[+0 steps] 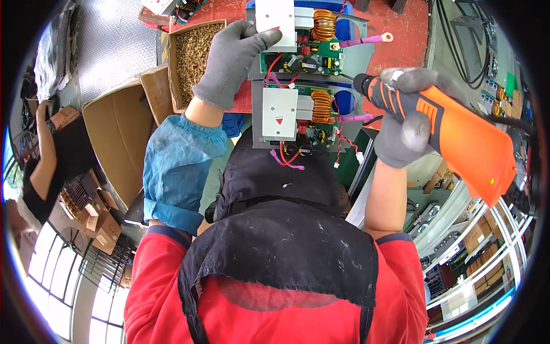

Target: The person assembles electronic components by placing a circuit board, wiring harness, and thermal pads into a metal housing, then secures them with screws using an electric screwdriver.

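Note:
My left hand [229,63], in a grey glove, reaches over the far circuit assembly. Its fingers are curled together, and the fingertips rest on the white cover plate [268,14] beside a red triangle mark; anything pinched in them is hidden. My gloved right hand [405,135] is wrapped around an orange and black electric screwdriver [467,135]. Its nose points left, and the thin bit reaches toward the edge of the far green circuit board [329,64]. Nearer me lies a second, similar assembly with a white cover plate [280,110] and a copper coil [322,106].
A wooden box of small brass-coloured screws [197,60] stands left of the assemblies on a red bench [395,54]. Purple-sleeved leads [364,40] stick out rightward. An open cardboard box [114,137] sits at left; another person's arm [46,155] shows beyond it. A cord trails from the screwdriver.

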Demonstrator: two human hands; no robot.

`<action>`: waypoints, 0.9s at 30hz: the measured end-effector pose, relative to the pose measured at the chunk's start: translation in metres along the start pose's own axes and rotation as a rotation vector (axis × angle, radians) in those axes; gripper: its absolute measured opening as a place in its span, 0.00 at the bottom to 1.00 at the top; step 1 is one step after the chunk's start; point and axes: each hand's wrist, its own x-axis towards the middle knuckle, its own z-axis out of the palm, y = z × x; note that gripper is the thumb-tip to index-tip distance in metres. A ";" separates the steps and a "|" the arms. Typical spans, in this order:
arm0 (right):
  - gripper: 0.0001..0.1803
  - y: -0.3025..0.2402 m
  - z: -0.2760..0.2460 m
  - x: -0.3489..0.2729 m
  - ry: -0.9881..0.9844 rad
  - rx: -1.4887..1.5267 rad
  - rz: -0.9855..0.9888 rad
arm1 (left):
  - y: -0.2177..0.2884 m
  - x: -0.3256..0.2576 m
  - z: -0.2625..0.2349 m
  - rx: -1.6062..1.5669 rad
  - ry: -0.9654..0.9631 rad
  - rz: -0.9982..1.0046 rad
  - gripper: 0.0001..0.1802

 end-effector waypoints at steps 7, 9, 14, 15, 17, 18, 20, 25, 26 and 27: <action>0.14 -0.011 0.011 0.014 -0.151 -0.090 0.060 | -0.002 0.001 0.001 -0.127 -0.011 -0.015 0.22; 0.18 -0.005 0.011 0.007 -0.125 -0.082 0.024 | -0.003 0.002 0.003 -0.155 -0.006 -0.017 0.22; 0.28 0.002 0.006 0.004 -0.190 -0.088 -0.013 | -0.019 0.007 0.005 -0.179 0.002 0.047 0.25; 0.29 0.002 0.005 0.003 -0.205 -0.066 0.021 | -0.025 0.009 0.006 -0.180 0.006 0.048 0.25; 0.29 0.002 0.006 0.001 -0.220 -0.046 0.053 | -0.029 0.013 0.009 -0.267 0.003 0.145 0.26; 0.29 0.003 0.008 0.000 -0.198 -0.008 0.060 | -0.027 0.011 0.008 -0.269 0.002 0.146 0.26; 0.29 0.005 0.007 0.000 -0.178 0.033 0.065 | -0.016 0.004 0.003 -0.123 -0.060 -0.021 0.17; 0.33 -0.006 0.012 0.013 -0.233 0.118 0.240 | -0.010 -0.014 -0.022 -0.280 -0.193 -0.126 0.18; 0.35 -0.004 0.001 0.020 -0.240 0.107 0.230 | -0.016 -0.019 -0.030 -0.535 -0.232 -0.117 0.18; 0.35 -0.006 -0.002 0.025 -0.253 0.119 0.225 | -0.018 -0.025 -0.033 -0.539 -0.216 -0.110 0.18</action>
